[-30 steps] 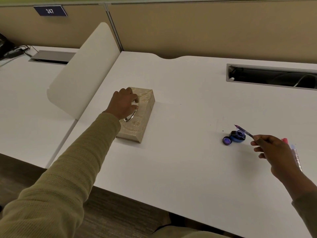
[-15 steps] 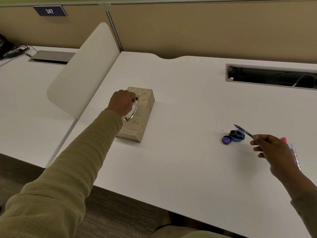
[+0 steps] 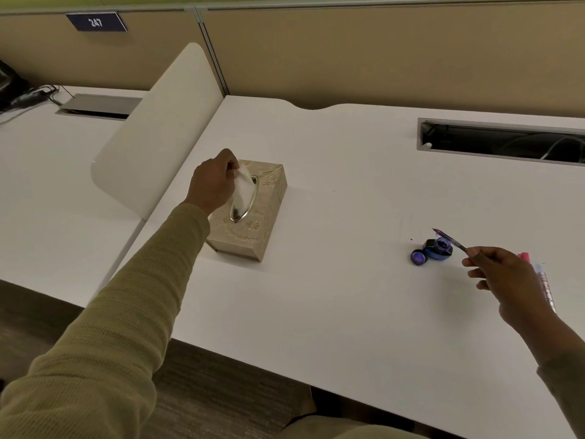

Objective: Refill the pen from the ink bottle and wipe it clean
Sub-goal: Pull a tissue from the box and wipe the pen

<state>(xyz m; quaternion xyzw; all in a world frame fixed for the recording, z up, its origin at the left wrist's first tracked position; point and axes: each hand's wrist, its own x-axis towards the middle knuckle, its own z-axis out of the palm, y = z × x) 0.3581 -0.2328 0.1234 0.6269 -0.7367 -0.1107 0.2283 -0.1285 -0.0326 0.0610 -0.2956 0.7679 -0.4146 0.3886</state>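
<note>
Hands occupied opposite ends of the scene. Left hand [image 3: 212, 184], on an outstretched arm in an olive sleeve [image 3: 126, 312], was raised above the near-left part of the box [image 3: 253, 213], knuckles toward the camera, fingers pinched on one white tissue [image 3: 242, 191] that rose from the oval metal-rimmed slot in the box top. Lower end of the tissue remained inside the slot; the fingertips were hidden behind the hand and the tissue. Right hand [image 3: 503, 280] hovered low over the desk [image 3: 332, 296], thumb and forefinger pinched on the rear of the pen [image 3: 448, 238], other fingers loosely curled. Pen slanted up and to the left, its purple-stained tip just beyond the mouth of the bottle [image 3: 438, 249] and above it; whether pen and bottle touched could not be told. Bottle stood open on the desk, blue, with purple ink visible inside. One cap [image 3: 418, 257] lay touching the bottle on its left, inner side up. A small purple spot [image 3: 411, 239] marked the desk just beside the cap. A second pen-like item [image 3: 543, 280], with a pink end, lay behind the right hand, partly hidden by it; its kind was hard to make out. Right wrist and sleeve were cut off by the frame edge. Count: two hands, one box, one tissue, one bottle, one cap. A divider [image 3: 158, 131] stood left of the box, and a cable slot [image 3: 506, 142] opened at the far right of the desk.
</note>
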